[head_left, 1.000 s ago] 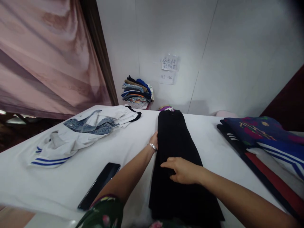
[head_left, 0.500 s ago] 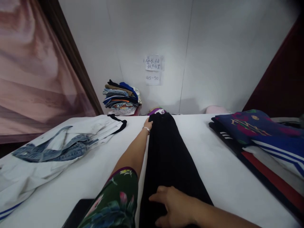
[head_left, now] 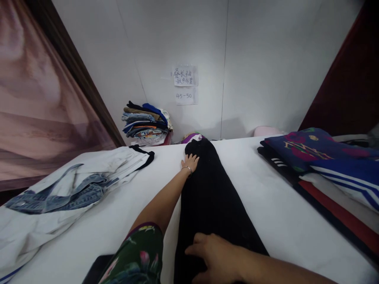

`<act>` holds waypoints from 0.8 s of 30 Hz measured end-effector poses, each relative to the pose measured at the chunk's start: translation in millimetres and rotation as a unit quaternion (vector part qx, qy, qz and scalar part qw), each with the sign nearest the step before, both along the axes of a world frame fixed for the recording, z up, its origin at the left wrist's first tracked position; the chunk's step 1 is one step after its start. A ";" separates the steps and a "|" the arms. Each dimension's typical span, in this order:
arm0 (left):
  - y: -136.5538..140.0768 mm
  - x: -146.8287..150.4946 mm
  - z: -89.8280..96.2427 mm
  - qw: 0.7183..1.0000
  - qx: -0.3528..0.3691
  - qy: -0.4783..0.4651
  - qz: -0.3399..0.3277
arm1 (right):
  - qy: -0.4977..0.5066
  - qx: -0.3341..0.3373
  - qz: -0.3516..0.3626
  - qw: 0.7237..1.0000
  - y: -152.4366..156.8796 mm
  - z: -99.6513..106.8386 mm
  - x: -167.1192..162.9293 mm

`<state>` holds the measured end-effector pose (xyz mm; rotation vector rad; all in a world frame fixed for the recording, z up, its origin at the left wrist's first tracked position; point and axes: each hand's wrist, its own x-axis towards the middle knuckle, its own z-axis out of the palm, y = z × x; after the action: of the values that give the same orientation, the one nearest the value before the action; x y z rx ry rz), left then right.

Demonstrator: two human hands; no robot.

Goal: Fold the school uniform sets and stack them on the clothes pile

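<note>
A pair of black trousers (head_left: 216, 205), as far as the shape shows, lies lengthwise down the table in front of me, folded into a long strip. Near its far end my left hand (head_left: 190, 163) rests flat on the left edge of the cloth, fingers spread, with a bracelet at the wrist. Closer to me, my right hand (head_left: 211, 252) is over the lower part of the trousers. Its fingers are apart with the palm down, and I cannot tell how firmly it touches the cloth. The near end of the trousers runs out of view.
White clothes with a denim piece (head_left: 71, 193) are spread on the left of the white table (head_left: 142, 232). Folded garments (head_left: 314, 154) lie at the right. Against the wall rises a clothes stack (head_left: 146, 124). A dark flat object (head_left: 99, 266) sits by my left sleeve.
My left hand has let go of the far left corner of the trousers and come slightly nearer, now lying spread on them. My right hand has hardly moved. The view has shifted a little.
</note>
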<state>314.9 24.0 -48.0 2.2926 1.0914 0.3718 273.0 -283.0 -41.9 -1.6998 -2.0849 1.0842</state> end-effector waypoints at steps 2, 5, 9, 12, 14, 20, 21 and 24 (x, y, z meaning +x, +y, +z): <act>-14.7 3.3 -4.1 0.999 0.026 0.008 -0.022 | -0.009 0.009 0.004 1.000 -1.3 3.2 -2.1; -35.1 8.9 -13.2 0.996 0.052 0.025 -0.065 | -0.017 0.027 0.008 0.999 -2.4 6.0 -5.5; -47.1 13.3 -17.6 0.996 0.040 0.042 -0.072 | -0.027 0.025 -0.003 0.999 -3.6 12.5 -8.8; -49.6 11.8 -13.0 0.996 0.040 0.045 -0.068 | 0.014 0.027 -0.007 1.000 -8.4 21.1 -8.6; -54.1 8.4 -8.8 0.996 0.043 0.045 -0.057 | 0.101 0.037 -0.011 0.994 -13.5 26.4 -5.2; -92.4 -21.0 -2.2 0.996 0.047 0.058 -0.057 | 0.183 0.245 -0.217 0.927 -13.6 26.4 47.2; -101.5 -30.6 -2.9 0.995 0.050 0.059 -0.066 | 0.169 0.270 -0.280 0.906 -9.6 22.5 63.1; -130.7 -66.5 -7.7 0.992 0.063 0.063 -0.086 | 0.178 0.180 -0.479 0.841 4.7 5.8 110.8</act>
<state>248.4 -106.6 -55.7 2.5296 0.9442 0.2366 383.8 -278.3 -36.1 -1.7881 -0.8827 0.5537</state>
